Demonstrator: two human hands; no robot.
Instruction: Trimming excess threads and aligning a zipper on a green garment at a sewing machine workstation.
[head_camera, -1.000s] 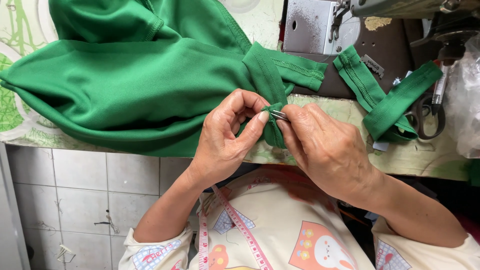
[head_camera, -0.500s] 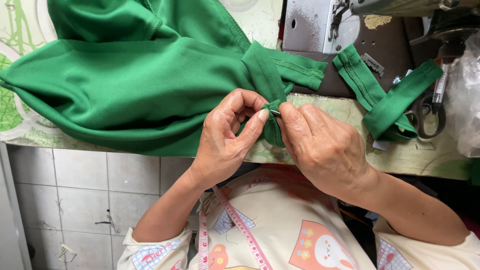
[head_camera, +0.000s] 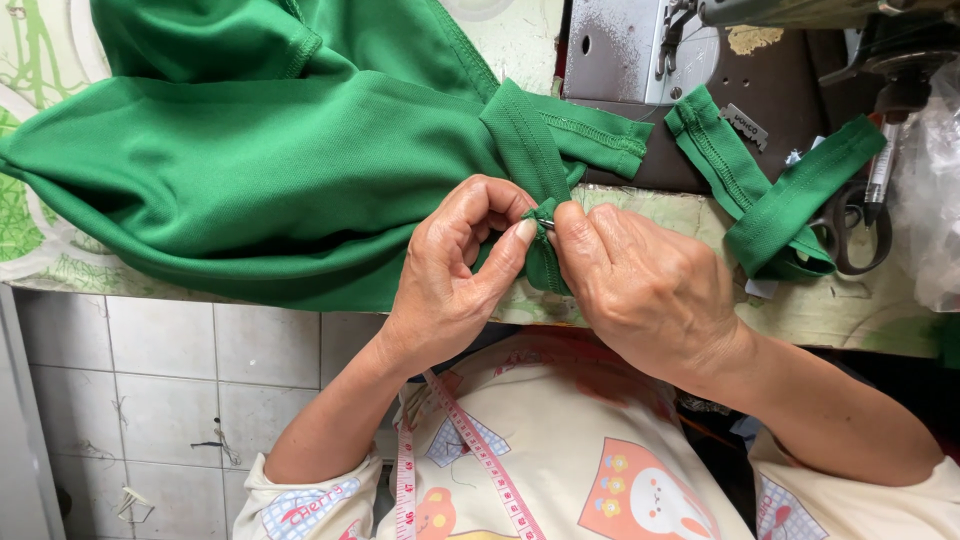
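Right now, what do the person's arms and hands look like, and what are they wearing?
Both hands are bare: the left hand and the right hand have no gloves, rings or watch showing. The forearms are bare too. Short cream sleeves with little cartoon prints end near the elbows. A pink measuring tape hangs down the front of the shirt.
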